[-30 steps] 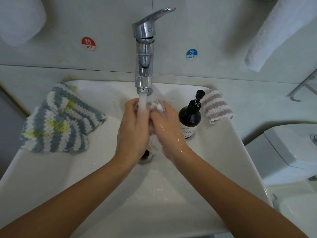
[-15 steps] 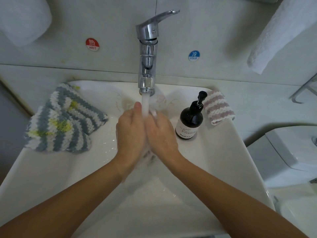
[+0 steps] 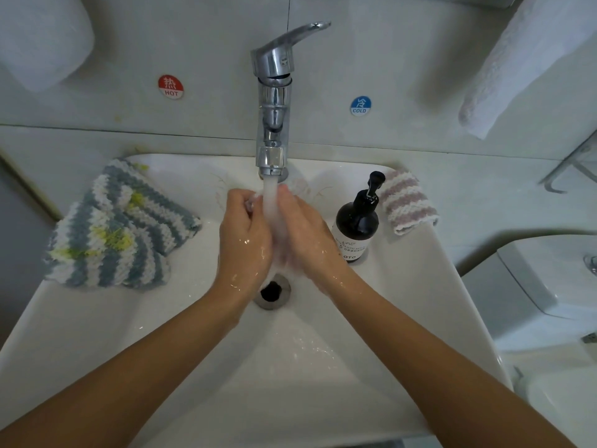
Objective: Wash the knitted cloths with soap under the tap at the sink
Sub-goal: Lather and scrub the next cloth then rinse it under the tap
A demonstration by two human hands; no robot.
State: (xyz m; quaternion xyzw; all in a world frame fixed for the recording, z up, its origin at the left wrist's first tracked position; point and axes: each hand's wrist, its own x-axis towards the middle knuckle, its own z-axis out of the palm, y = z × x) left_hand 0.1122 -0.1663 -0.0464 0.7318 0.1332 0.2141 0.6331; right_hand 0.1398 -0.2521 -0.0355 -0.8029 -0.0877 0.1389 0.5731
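Under the tap (image 3: pixel 274 101) at 12 o'clock, a small cloth (image 3: pixel 255 202) was clamped between the left hand (image 3: pixel 244 236) and right hand (image 3: pixel 307 234), largely hidden. Splashing over the sink (image 3: pixel 97 318) rim was judged possible; the striped cloths (image 3: pixel 119 227) at 9 o'clock could be soaked.

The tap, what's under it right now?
Under the tap, water pours between the left hand and right hand. A bit of pale cloth peeks out; the rest is hidden. Below sits the drain.
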